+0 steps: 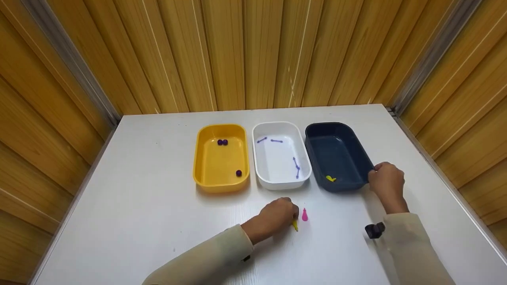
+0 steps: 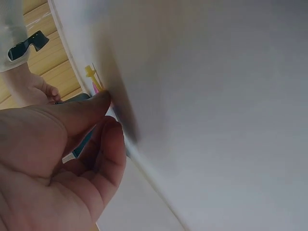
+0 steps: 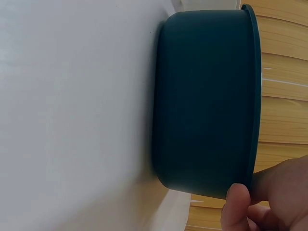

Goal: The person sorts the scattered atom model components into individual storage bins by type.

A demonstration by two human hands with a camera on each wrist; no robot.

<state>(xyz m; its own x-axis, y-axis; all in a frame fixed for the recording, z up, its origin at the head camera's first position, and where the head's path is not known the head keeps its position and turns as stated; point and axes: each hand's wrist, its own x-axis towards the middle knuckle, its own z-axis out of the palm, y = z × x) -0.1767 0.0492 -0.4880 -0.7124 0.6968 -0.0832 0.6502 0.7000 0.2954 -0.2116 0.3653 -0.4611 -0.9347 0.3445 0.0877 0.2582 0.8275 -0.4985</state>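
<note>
My left hand (image 1: 277,213) is low over the table in front of the white tray, thumb and fingers pinching a small yellow plastic piece (image 1: 295,226). In the left wrist view the narrow yellow piece (image 2: 90,72) sticks out past the thumb tip. Just right of these fingers lies a small pink piece (image 1: 304,215), wide at one end and narrow at the other. My right hand (image 1: 387,182) grips the dark blue tray (image 3: 207,101) by its rim at the near right corner. Inside that tray (image 1: 336,154) lies another small yellow piece (image 1: 330,178).
A white tray (image 1: 280,184) in the middle holds several thin purple sticks (image 1: 277,141). To its left, a yellow tray (image 1: 222,187) contains three dark purple balls (image 1: 239,173). Wood-panelled walls (image 1: 261,55) border the white table (image 1: 130,190) at the back and sides.
</note>
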